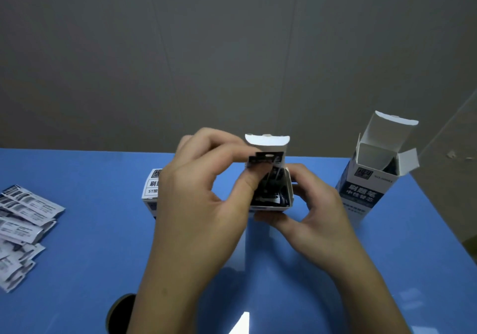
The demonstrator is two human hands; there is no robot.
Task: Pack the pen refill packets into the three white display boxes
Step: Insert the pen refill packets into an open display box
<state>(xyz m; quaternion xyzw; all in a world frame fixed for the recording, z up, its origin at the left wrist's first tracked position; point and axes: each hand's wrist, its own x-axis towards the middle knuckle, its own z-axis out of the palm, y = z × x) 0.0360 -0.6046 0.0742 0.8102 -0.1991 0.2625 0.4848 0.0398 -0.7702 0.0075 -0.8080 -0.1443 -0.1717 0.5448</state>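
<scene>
While my right grip [307, 212] clasps the middle display box [271, 199], my left grip [206, 191] pinches a refill packet [264, 158] above its mouth.

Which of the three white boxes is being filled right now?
The middle box, steadied by the right hand while the left hand pinches a packet over it. The right box stands open untouched; the left box sits behind the left hand.

A plain packing station: bare blue table [77, 230], blank grey wall [232, 49] behind, stock packets [23, 217] piled far left.
</scene>
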